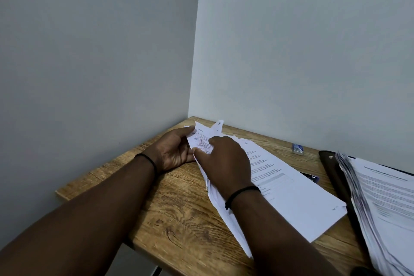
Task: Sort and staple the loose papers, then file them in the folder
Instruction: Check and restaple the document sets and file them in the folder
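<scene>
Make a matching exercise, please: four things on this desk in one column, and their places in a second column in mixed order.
1. small box
2. left hand
3. black folder
4. right hand

a. under the thick paper stack at the right
b. by the wall, alone on the wood
c. on top of the spread papers
d. holding the papers' far left end

Pairs: 1-b, 2-d, 3-a, 4-c

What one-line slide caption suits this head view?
Both hands, left hand and right hand, sort loose papers on a wooden desk beside a black folder.

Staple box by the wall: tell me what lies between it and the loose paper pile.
Head view: between the staple box and the loose paper pile lies only bare wooden desk.
</scene>
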Tool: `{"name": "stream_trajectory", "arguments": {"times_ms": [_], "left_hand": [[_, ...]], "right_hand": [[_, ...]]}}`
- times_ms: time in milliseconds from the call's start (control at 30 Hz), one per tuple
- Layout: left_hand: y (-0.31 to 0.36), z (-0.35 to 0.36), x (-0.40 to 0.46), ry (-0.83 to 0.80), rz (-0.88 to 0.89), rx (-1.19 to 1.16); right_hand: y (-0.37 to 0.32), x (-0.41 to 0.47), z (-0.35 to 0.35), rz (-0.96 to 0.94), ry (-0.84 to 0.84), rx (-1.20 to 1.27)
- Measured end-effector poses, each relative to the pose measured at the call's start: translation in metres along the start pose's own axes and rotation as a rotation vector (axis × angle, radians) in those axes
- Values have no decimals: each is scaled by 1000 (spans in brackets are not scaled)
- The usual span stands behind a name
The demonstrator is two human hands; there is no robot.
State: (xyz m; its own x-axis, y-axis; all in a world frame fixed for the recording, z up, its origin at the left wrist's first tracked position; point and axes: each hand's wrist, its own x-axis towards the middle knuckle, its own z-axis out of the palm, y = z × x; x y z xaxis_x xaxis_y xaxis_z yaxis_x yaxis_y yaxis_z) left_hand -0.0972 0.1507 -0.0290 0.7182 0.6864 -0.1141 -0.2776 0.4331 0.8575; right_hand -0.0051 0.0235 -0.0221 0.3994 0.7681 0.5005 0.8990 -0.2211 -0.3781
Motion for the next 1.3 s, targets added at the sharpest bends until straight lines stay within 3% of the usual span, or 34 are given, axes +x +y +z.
{"name": "stream_trajectory", "arguments": {"times_ms": [233,333,567,800,900,1000,1067,1167,1300], "left_hand": [[0,2,-2,27,8,9],[0,2,-2,20,17,53],[-2,10,-11,-187,15,149],[-16,17,2,30,175,106],[-19,20,-2,9,233,58],[-19,21,-8,-81,295,9],[-9,27,-22,-139,317,-27],[21,48,-41,-132,447,86],[63,87,-67,-62,585,159]], "right_hand": [[5,3,-9,72,233,98],[5,0,-13,6,297,98],[-10,2,2,-103,64,61],[2,8,2,56,102,298],[18,11,-1,117,291,408],[51,22,-22,129,551,304],[68,27,-53,247,426,394],[81,31,-100,365,125,773],[64,23,-145,257,181,938]]}}
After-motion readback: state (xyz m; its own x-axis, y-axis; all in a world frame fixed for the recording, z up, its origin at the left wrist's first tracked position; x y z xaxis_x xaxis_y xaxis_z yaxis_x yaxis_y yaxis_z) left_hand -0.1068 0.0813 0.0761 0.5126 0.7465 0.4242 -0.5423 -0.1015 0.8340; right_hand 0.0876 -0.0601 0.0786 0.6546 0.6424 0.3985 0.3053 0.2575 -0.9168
